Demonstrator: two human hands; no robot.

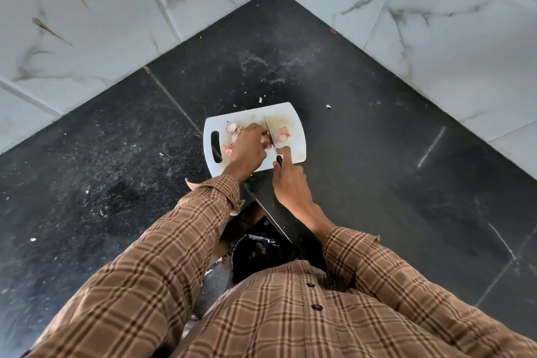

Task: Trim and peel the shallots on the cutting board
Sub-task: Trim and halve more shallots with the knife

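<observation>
A white cutting board point(290, 120) with a handle slot lies on the dark counter. My left hand point(248, 148) presses a shallot point(266, 140) down on the board, mostly hidden under my fingers. My right hand point(289, 180) grips the black handle of a knife point(269, 132); its blade stands on edge against the shallot's right side. A peeled pinkish shallot point(232, 126) lies at the board's upper left. Cut ends and pink skin scraps point(284, 134) lie right of the blade, and more scraps point(227, 148) sit near the slot.
The black stone counter point(377, 168) fills a corner between two white marble-tiled walls point(87, 23). Small skin flakes point(328, 106) dot the counter behind the board. Below the counter edge, between my arms, a dark round bin point(255, 253) shows.
</observation>
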